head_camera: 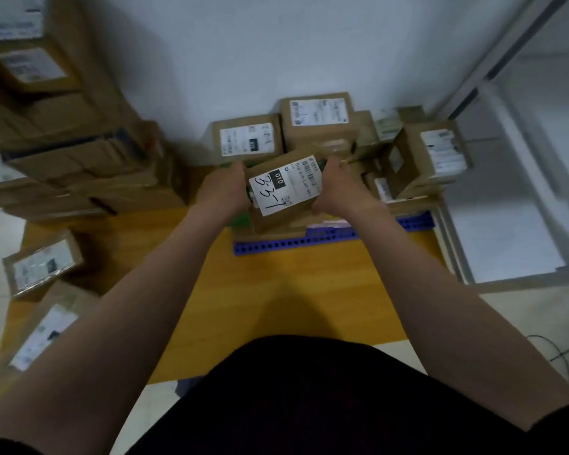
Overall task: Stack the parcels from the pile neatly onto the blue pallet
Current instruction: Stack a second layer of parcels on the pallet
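Observation:
I hold a small brown cardboard parcel (284,192) with a white label marked "010" between both hands, over the front part of the blue pallet (276,246). My left hand (225,188) grips its left side and my right hand (337,188) its right side. Behind it on the pallet stand several labelled parcels, among them one at the back left (247,139), a taller one at the back middle (319,118) and a tilted one on the right (431,159). The pallet's far part is hidden by them.
A tall stack of brown boxes (63,126) fills the left side. Two loose parcels (41,264) (43,336) lie at the lower left on the yellow floor mat (293,290). A white wall is behind, a metal-framed glass panel (513,192) to the right.

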